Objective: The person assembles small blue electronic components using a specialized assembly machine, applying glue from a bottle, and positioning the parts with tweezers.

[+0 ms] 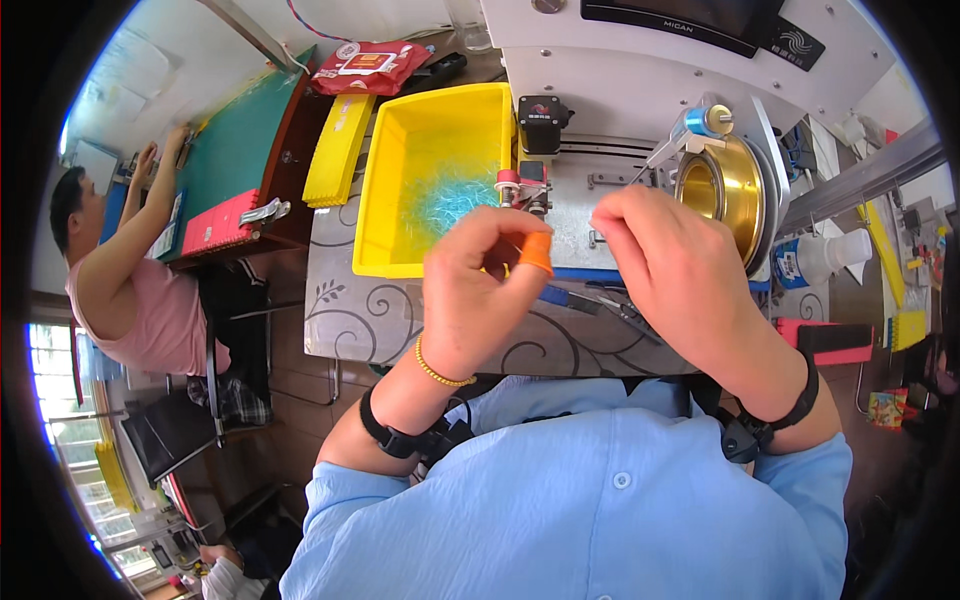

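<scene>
My left hand (465,285) is raised over the near edge of the machine bed, thumb and forefinger pressed together. An orange finger cot (537,251) covers its thumb tip. Level with it on the right, my right hand (672,265) has its fingers pinched too. Whatever either hand holds is too fine to make out. Between and beyond them lies the metal bed (580,215) of a white machine, with a small red-and-metal clamp unit (522,187) nearest my left hand. A large brass-coloured ring (735,195) stands just beyond my right hand.
Left of the machine, a yellow bin (385,190) holds a tangle of thin blue strands (455,200). Blue-handled hand tools (585,300) lie at the bed's front edge. A clear bottle (820,258) is at the right. A co-worker in pink (165,310) sits at a green-topped desk (235,150).
</scene>
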A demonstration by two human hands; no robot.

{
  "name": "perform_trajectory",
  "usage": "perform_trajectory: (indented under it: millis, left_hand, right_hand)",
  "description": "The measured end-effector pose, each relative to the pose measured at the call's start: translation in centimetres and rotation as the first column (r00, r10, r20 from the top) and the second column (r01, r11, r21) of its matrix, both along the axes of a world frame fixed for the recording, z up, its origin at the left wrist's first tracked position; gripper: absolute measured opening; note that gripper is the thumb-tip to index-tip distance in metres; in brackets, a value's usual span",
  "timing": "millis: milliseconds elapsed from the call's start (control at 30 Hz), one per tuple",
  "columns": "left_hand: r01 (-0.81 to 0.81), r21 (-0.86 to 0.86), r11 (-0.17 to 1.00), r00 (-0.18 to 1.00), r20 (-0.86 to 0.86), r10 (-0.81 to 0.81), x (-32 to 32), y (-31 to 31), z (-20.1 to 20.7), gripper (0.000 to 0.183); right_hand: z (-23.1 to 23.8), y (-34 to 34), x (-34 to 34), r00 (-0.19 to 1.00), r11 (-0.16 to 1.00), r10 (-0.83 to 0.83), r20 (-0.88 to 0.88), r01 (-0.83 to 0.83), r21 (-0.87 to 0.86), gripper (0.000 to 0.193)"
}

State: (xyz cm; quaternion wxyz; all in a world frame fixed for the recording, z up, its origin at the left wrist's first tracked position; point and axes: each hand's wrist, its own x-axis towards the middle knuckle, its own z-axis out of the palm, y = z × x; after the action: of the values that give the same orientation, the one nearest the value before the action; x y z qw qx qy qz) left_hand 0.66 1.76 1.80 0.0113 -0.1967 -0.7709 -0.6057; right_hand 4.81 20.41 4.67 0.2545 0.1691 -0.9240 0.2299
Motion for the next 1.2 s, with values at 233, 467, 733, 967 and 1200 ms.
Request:
perform_trajectory:
  millis: [233, 467, 733, 967, 1200]
  left_hand:
    - [0.061, 0.004, 0.998, 0.998, -0.019, -0.061, -0.2, -0.5, -0.4, 0.009]
    - [0.202, -0.063, 0.977, 0.978, -0.029, -0.204, 0.4, -0.1, -0.3, 0.011]
    - [0.322, -0.082, 0.943, 0.946, 0.074, -0.317, 0.6, 0.6, -0.4, 0.014]
    - [0.421, -0.137, 0.896, 0.902, 0.170, -0.398, 0.7, 1.3, -0.8, 0.015]
    - [0.278, 0.623, 0.731, 0.364, 0.636, -0.681, -1.3, 2.6, -1.7, 0.043]
  right_hand:
    - [-0.5, -1.0, -2.2, 1.000, 0.999, -0.021, -0.011, 0.020, -0.033, 0.012]
    - [-0.5, -1.2, -2.4, 0.993, 0.995, -0.076, 0.087, 0.082, -0.060, 0.008]
    - [-0.4, -1.2, -2.2, 0.993, 0.997, -0.070, 0.092, 0.067, 0.026, 0.010]
    - [-0.1, -1.0, -1.3, 0.981, 0.991, -0.108, 0.161, 0.094, 0.092, 0.010]
    - [6.6, 5.2, -2.6, 0.953, 0.933, -0.142, -0.268, 0.219, 0.287, 0.014]
